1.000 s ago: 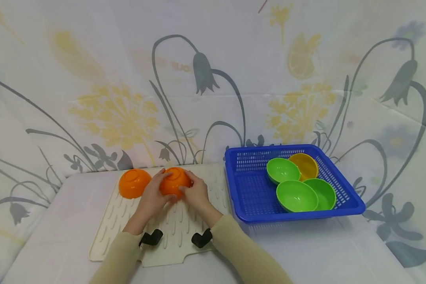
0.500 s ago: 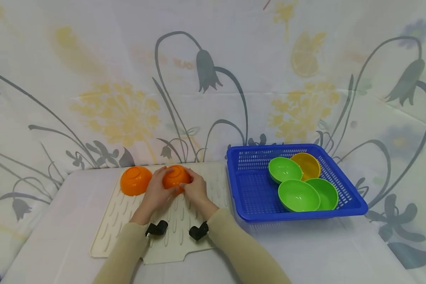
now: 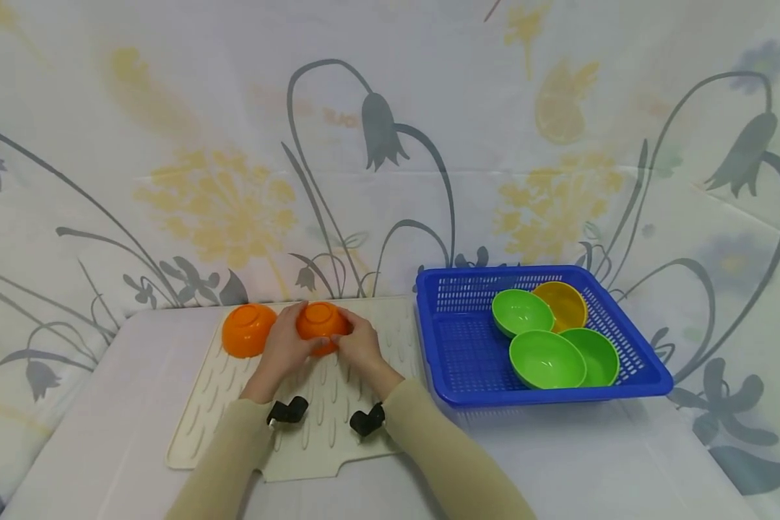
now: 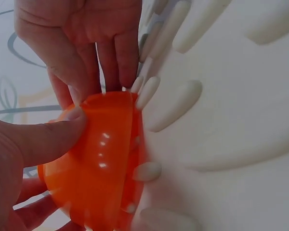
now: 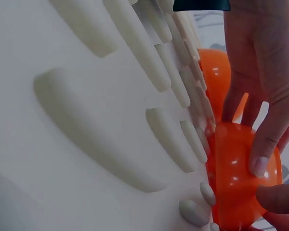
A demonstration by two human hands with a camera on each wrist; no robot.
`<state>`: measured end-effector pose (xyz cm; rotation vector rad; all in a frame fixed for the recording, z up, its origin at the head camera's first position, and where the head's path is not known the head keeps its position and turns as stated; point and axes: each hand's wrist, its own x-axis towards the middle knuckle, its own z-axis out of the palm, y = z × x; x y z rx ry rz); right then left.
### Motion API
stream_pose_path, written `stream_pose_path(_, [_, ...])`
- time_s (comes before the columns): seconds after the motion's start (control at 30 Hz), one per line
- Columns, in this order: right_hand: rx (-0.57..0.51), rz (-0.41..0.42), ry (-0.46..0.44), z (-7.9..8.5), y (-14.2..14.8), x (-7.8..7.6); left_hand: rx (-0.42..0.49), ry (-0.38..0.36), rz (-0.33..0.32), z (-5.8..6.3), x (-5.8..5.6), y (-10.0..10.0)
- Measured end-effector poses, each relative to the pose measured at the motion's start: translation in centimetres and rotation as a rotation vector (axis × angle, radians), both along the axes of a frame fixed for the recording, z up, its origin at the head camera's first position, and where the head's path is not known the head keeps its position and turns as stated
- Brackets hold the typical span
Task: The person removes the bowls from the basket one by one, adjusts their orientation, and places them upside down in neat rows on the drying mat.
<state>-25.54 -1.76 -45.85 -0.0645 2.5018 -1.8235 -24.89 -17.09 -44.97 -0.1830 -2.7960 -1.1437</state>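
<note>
An orange bowl [image 3: 320,323] sits upside down on the cream ridged mat [image 3: 370,444], held between both hands. My left hand [image 3: 284,349] grips its left side, thumb on the near side. From the right, my right hand [image 3: 362,352] holds the same bowl, its thumb also on the near side. In the left wrist view, the rim of the orange bowl [image 4: 98,159] lies against or very near the mat's ridges. A second orange bowl [image 3: 248,330] rests upside down on the mat, just left of my left hand; the right wrist view shows part of that bowl [image 5: 215,72].
A blue plastic basket [image 3: 455,399] stands right of the mat. Inside it are green bowls [image 3: 547,359] and a yellow bowl [image 3: 568,307], bunched toward its right side. A patterned cloth [image 3: 390,195] hangs behind the table [image 3: 559,462].
Both wrists have moved a little forward, with the bowl still between the hands. The view has shifted slightly. The second orange bowl and the basket have stayed in place.
</note>
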Motion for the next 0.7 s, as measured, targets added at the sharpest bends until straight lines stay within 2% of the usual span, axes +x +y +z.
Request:
stream_pose_path(0.27, [0.023,0.014,-0.019,-0.3,-0.2,-0.1,-0.038,-0.048,-0.004,-0.1,-0.3,-0.2])
stream_pose_path(0.4, [0.012,0.013,-0.001,-0.1,-0.1,0.1,-0.039,-0.045,0.014,-0.2,-0.4,-0.2])
stream_pose_path(0.6, [-0.038,-0.007,-0.005,0.9,0.0,0.6,-0.008,-0.078,0.044,0.0,-0.3,-0.2])
stream_pose_path(0.7, [-0.066,-0.031,0.026,2.0,0.2,0.9,0.004,-0.098,0.043,0.1,-0.3,-0.1])
